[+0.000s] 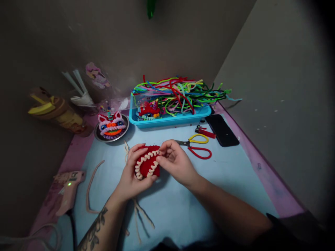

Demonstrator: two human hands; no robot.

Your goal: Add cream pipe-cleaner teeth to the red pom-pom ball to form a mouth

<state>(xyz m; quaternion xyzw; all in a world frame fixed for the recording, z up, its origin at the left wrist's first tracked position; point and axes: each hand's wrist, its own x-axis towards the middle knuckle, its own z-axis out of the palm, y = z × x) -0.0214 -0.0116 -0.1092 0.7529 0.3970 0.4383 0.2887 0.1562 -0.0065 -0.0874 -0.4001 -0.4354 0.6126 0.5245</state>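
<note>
My left hand point(136, 170) is wrapped round a red fuzzy craft piece point(147, 166), fingers over its top edge and thumb along the bottom. On its face lies a coiled cream pipe cleaner point(138, 166) bent into a loop. My right hand point(174, 160) pinches the coiled pipe cleaner at its right side, thumb and fingertips closed. Straight cream pipe cleaners point(141, 212) lie on the table below my left hand. Just beyond my right hand are scissors point(193, 143) with one yellow and one red handle.
A blue tray point(167, 122) of colourful pipe cleaners stands at the back. Left of it, a metal bowl point(127, 130) holds a pink lion-head figure point(112, 127). A glue gun point(68, 191) with a green light lies left. Red nippers point(206, 132) and a black phone point(222, 130) lie right.
</note>
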